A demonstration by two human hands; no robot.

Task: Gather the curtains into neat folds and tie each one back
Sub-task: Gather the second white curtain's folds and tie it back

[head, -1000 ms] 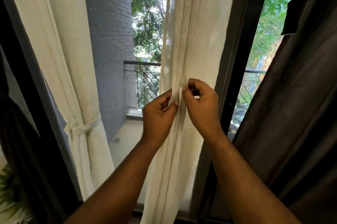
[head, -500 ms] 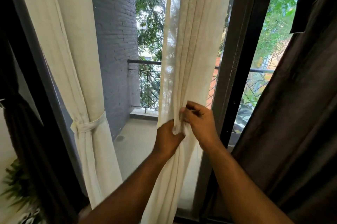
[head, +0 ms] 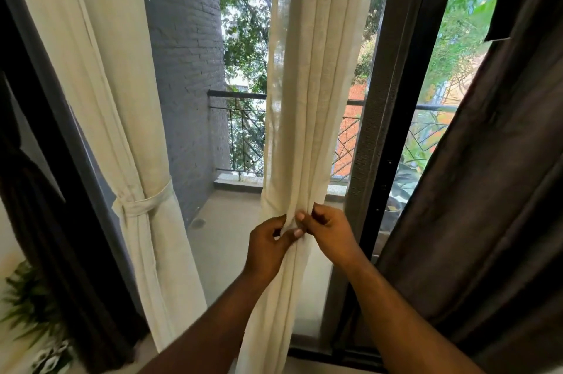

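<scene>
both hands are on the middle cream curtain (head: 307, 117), meeting at its gathered waist in the near centre of view. left hand (head: 268, 247) has fingers curled round the left side of the bunch, right hand (head: 327, 235) pinches a fold from the right, fingertips of the two almost touching. main risk as i read it: grip is only a fingertip pinch on thin slippery cloth, so if either hand lets go to reach for a tie the pleats will likely spring open and the gather has to be redone. second risk: i can't see any tie-back for this panel, it may be hidden behind the fabric or not there, so hunting for it one-handed could drag the folds crooked. third: the curtain's right edge hangs just beside the dark window frame (head: 393, 129), and a loose fold could get left outside the bunch. curtain itself looks light, semi-sheer, with long vertical pleats running down from the top, narrowing to the pinch and flaring below; folds fairly even but not tight. left cream curtain (head: 100, 75) is already cinched by a cloth tie (head: 143, 204). the dark brown curtain (head: 487, 190) at right hangs loose, untied, so i'd call the job roughly a third done.
</scene>
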